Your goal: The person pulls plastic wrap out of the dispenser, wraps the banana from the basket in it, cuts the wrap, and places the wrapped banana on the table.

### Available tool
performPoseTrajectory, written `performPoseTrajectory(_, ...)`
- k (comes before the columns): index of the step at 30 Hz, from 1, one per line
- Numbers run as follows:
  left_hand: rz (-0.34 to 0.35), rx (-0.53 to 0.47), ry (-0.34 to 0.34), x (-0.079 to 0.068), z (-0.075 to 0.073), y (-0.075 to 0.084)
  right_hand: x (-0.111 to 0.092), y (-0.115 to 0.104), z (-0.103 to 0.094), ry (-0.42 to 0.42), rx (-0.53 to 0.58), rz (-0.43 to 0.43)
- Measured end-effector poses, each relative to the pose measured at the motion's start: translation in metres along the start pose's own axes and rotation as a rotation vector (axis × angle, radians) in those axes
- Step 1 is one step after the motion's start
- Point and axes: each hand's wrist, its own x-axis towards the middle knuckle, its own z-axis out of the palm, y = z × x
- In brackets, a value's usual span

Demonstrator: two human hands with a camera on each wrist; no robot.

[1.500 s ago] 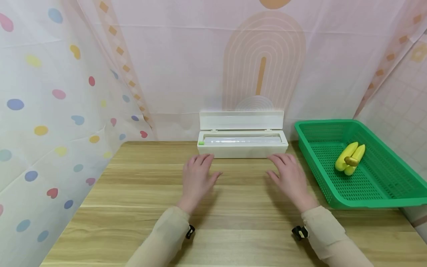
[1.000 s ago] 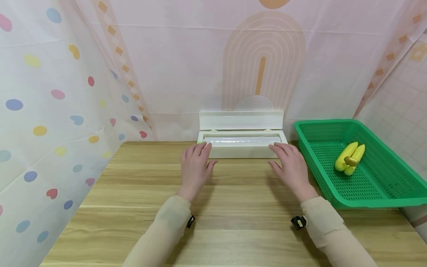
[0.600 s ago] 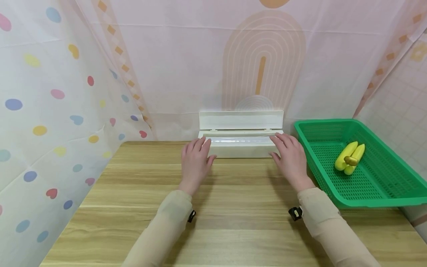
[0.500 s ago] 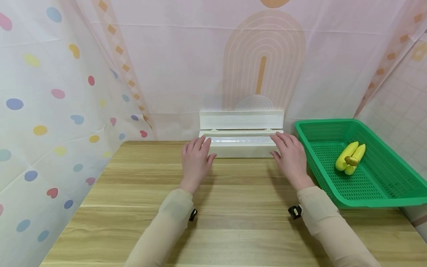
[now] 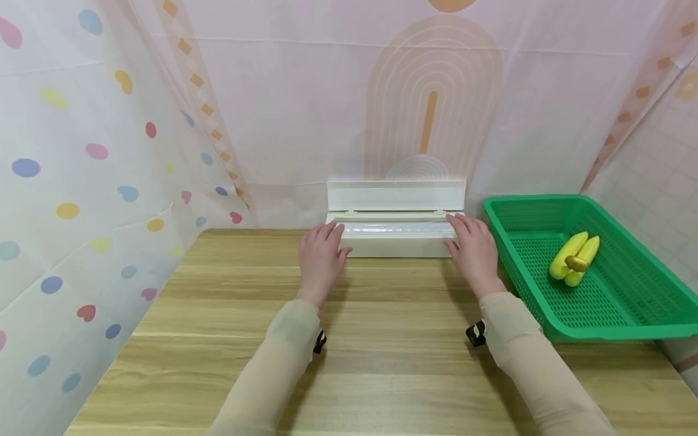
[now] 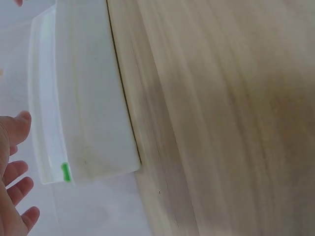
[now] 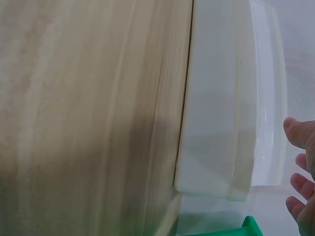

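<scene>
A long white cling film dispenser (image 5: 400,247) stands at the back of the wooden table, its lid (image 5: 395,195) raised. Inside lies a shiny clear roll of film (image 5: 394,228). My left hand (image 5: 320,254) is at the box's left end and covers that corner in the head view, fingers loosely bent, thumb apart. At the right end my right hand (image 5: 473,251) mirrors it. In the left wrist view a green slider (image 6: 66,172) shows at the box's end, with the fingers (image 6: 18,189) apart from it. In the right wrist view the thumb (image 7: 297,132) appears beside the box, gripping nothing.
A green perforated basket (image 5: 523,284) stands at the right, near my right forearm. Two yellow bananas (image 5: 567,254) joined at a brown stem lie in it. Patterned cloth (image 5: 283,121) hangs close behind the box and along the sides of the table (image 5: 392,351).
Both hands have moved forward from in front of the dispenser to its two ends, the right one also shifting a little outward lately. Dispenser, basket and bananas stay put.
</scene>
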Motion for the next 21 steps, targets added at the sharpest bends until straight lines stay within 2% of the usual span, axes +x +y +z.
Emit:
performPoseTrajectory(8,-0.061,0.028,-0.128,0.012,0.006,-0.006,0.011,0.002,0.004,-0.022,0.015,0.007)
performPoseTrajectory(15,-0.071,0.022,-0.118,0.02,0.011,-0.012,0.023,0.006,0.002,-0.036,-0.031,0.009)
performPoseTrajectory(21,-0.066,0.022,-0.123,0.023,0.012,-0.014,0.027,0.012,0.0,-0.076,-0.003,0.061)
